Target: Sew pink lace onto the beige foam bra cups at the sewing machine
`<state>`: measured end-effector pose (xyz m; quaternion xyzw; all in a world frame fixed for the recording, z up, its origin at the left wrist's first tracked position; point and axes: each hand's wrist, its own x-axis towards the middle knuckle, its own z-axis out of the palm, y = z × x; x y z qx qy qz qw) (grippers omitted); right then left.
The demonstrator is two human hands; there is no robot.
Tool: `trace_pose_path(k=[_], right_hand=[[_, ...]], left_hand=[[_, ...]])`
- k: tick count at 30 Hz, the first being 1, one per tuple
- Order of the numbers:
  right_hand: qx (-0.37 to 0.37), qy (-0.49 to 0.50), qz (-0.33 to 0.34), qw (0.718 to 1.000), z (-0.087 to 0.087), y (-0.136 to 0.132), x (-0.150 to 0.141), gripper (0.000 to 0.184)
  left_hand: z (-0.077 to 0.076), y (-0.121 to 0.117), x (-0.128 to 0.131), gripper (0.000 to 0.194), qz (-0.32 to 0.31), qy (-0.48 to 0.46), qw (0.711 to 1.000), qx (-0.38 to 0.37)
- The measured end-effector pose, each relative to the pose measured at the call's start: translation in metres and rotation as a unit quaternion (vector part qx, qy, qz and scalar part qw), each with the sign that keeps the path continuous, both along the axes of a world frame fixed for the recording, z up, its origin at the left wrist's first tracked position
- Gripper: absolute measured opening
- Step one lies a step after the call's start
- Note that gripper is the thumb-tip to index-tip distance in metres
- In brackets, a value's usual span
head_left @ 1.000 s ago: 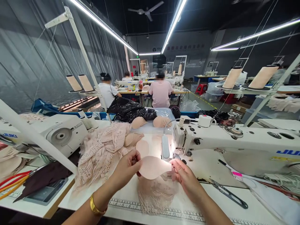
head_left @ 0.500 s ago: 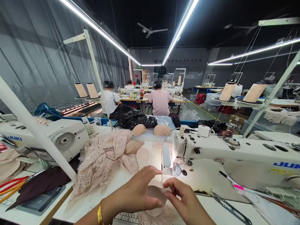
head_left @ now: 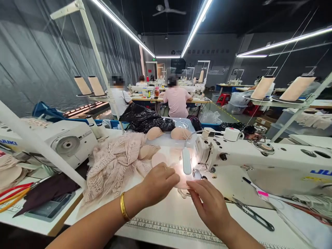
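A beige bra cup [head_left: 181, 181] with some lace below its edge lies under the lit lamp, by the needle area of the sewing machine [head_left: 255, 155]. My left hand [head_left: 158, 181], with a gold bangle at the wrist, is closed on the cup's left side. Thumb and fingers of my right hand [head_left: 211, 204] pinch its right edge. The machine's small lamp [head_left: 186, 160] partly covers the cup, and the needle is hard to make out. Left of my hands spreads a heap of beige lace [head_left: 114, 164], beside a fanned stack of cups [head_left: 148, 152].
Thread snips [head_left: 255, 214] lie at the right of the table, near a pen with a pink band [head_left: 262, 193]. A printed ruler [head_left: 171, 228] runs along the front edge. A second sewing machine [head_left: 64, 143] and a slanting white pole [head_left: 49, 155] stand left.
Both hands have moved forward, carrying the bra cup from near the table's front to the needle area. My left hand has closed from a wide grip. The view has tilted down.
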<state>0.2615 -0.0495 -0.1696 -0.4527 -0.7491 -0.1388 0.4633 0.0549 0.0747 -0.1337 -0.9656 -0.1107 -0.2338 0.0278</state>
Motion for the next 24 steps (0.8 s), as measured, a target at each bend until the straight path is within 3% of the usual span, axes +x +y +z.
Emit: trace_pose_path(k=[2, 4, 6, 11, 15, 20, 24], right_hand=[[-0.03, -0.068, -0.007, 0.997, -0.016, 0.007, 0.011, 0.034], [-0.066, -0.117, 0.01, 0.991, -0.029, 0.013, 0.027, 0.03], [-0.092, -0.143, 0.03, 0.985, -0.038, 0.018, 0.042, 0.03], [-0.131, -0.132, 0.056, 0.981, -0.041, 0.022, 0.067, 0.032], [-0.172, -0.115, 0.046, 0.977, -0.042, 0.015, 0.073, 0.035], [-0.242, -0.106, 0.035, 0.964, -0.041, 0.008, 0.077, 0.038], [-0.263, -0.108, 0.035, 0.958, -0.039, 0.008, 0.077, 0.039]], left_hand=[[-0.013, 0.0, 0.003, 0.013, -0.034, 0.06, 0.995, 0.075], [-0.022, -0.002, 0.01, 0.03, -0.076, 0.111, 0.988, 0.074], [-0.026, -0.001, 0.022, 0.025, -0.112, 0.126, 0.984, 0.06], [-0.038, 0.014, 0.057, 0.014, -0.145, 0.068, 0.987, 0.022], [-0.053, 0.02, 0.065, 0.014, -0.118, 0.024, 0.993, -0.019], [-0.037, 0.015, 0.065, 0.022, -0.079, 0.037, 0.988, -0.128], [-0.03, 0.013, 0.068, 0.025, -0.085, 0.005, 0.987, -0.137]])
